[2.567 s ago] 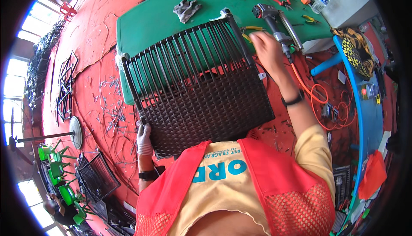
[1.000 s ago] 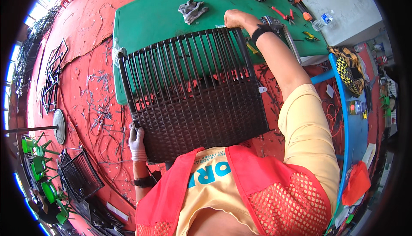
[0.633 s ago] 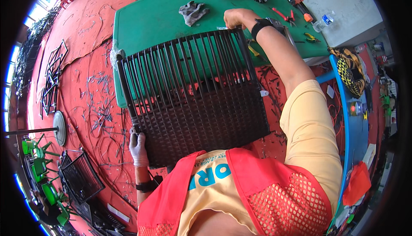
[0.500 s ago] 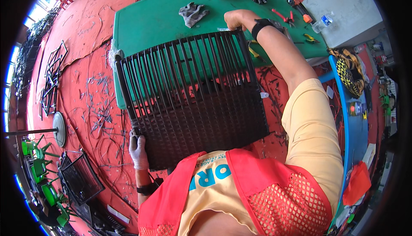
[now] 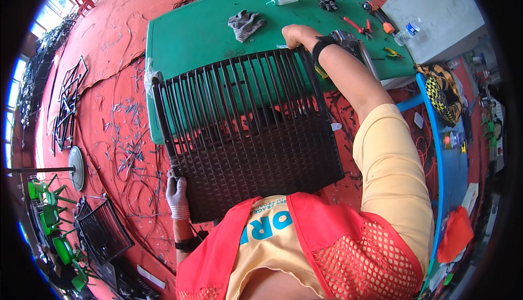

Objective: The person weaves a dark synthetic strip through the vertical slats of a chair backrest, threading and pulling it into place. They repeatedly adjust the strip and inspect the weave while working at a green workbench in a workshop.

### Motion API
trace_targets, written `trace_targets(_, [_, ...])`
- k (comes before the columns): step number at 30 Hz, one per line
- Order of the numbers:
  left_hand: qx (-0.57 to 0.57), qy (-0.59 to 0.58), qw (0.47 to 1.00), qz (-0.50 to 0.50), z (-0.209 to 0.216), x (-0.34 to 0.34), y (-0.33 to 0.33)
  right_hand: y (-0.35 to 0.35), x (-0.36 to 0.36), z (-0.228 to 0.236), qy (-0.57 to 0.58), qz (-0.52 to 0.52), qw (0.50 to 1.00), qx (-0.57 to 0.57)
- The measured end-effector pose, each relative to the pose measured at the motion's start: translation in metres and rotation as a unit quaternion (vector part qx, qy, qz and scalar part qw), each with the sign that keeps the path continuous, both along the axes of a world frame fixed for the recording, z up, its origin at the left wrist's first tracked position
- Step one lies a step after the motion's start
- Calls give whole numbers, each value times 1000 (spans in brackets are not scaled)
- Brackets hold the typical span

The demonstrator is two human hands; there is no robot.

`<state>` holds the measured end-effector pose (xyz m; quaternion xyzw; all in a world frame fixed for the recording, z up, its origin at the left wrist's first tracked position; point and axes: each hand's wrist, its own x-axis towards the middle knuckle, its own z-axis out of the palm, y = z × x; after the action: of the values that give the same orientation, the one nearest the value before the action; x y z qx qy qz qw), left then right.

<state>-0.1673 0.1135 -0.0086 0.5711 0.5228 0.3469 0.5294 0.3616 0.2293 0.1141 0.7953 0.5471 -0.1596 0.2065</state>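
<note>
Right hand [image 5: 298, 36] moved onto panel's [image 5: 261, 161] top-right corner, curled, can't tell on what; left hand [image 5: 177, 197] grips left edge, best kept firm against twist

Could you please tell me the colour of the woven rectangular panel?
The woven rectangular panel is dark brown, seen best in the head view.

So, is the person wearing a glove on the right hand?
No, the right hand is bare, while the left hand wears a glove.
</note>
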Motion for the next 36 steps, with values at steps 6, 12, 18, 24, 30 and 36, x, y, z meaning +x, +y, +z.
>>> trace_targets(6, [31,-10,999,-1,1,1,-1,-12,27,-7,98,-63,988,97])
trace_targets(12, [2,-25,1000,3,9,7,-4,-31,43,-16,216,-28,962,164])
trace_targets(18, [5,-10,1000,-14,3,-2,-1,-22,23,-38,75,22,982,173])
trace_targets(24, [10,-4,1000,-8,-10,-8,2,-27,23,-40,107,-4,968,225])
trace_targets(30, [184,267,946,-24,21,8,2,-72,38,-54,205,52,920,329])
trace_targets(36, [248,375,892,-51,142,54,18,-77,27,-90,192,29,868,457])
